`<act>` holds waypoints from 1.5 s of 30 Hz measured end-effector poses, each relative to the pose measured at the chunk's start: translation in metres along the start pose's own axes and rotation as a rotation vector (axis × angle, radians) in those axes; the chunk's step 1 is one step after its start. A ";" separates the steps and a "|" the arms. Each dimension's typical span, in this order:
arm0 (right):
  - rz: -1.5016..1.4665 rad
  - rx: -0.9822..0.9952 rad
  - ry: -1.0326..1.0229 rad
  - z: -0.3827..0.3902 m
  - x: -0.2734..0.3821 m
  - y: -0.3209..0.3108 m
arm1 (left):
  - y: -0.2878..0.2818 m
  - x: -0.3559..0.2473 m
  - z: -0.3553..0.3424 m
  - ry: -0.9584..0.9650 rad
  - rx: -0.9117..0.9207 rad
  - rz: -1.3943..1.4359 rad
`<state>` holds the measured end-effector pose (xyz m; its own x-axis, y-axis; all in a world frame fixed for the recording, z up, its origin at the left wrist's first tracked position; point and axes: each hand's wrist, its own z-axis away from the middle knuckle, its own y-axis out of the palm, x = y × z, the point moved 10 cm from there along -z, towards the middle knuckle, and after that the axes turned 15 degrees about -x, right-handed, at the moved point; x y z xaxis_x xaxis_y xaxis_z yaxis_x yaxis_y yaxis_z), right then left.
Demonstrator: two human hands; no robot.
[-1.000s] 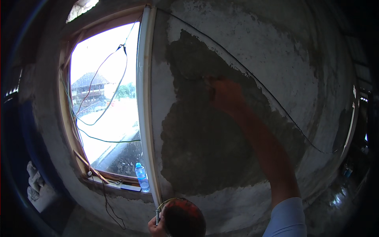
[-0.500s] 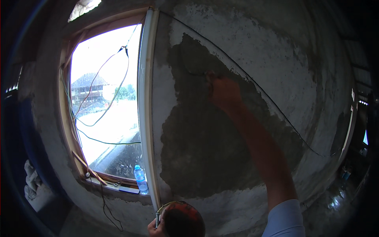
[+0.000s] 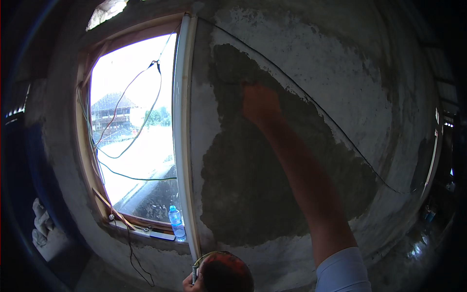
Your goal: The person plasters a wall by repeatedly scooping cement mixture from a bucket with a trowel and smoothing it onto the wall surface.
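My right hand is raised in front of the wall, its fingers closed around what looks like a trowel. The tool's dark blade barely stands out against the dark, damp plaster patch, and part of it is hidden by the hand. At the lower edge, my left hand is closed on the handle of a small bucket. The bucket has a dark inside and reddish smears near its rim; its contents are too dark to make out.
Left of the patch is a wooden-framed window with wires hanging across it. A water bottle stands on its sill. A white pipe runs beside the frame. A black cable slants down across the wall.
My right hand has moved left and slightly up across the damp patch. The tool's edge shows less than before. My left hand and the bucket keep nearly the same place.
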<state>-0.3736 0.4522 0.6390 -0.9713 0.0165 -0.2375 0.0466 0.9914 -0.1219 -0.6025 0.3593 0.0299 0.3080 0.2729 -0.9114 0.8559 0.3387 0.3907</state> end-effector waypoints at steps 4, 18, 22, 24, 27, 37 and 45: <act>-0.047 0.027 -0.027 0.029 0.016 0.002 | -0.021 0.020 -0.003 -0.033 -0.021 -0.089; -0.056 0.090 -0.008 0.053 -0.010 0.013 | -0.017 0.003 0.005 0.031 -0.050 -0.027; -0.136 -0.070 -0.149 0.077 0.002 -0.022 | -0.021 -0.002 0.010 -0.034 -0.054 -0.030; -0.247 -0.099 -0.132 0.065 -0.018 -0.038 | -0.016 -0.002 0.010 -0.021 -0.039 -0.015; -0.115 -0.159 0.016 0.034 -0.039 -0.048 | -0.011 0.004 0.005 0.002 -0.032 -0.009; -0.206 0.051 -0.087 0.142 -0.036 -0.022 | -0.011 0.012 -0.010 -0.060 -0.111 0.032; -0.655 0.446 0.270 0.371 -0.008 -0.071 | -0.026 0.004 -0.014 -0.054 -0.140 0.075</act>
<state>-0.2821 0.3337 0.2922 -0.8538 -0.4587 0.2464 -0.5141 0.6678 -0.5383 -0.6289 0.3642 0.0179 0.3941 0.2547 -0.8831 0.7648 0.4419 0.4688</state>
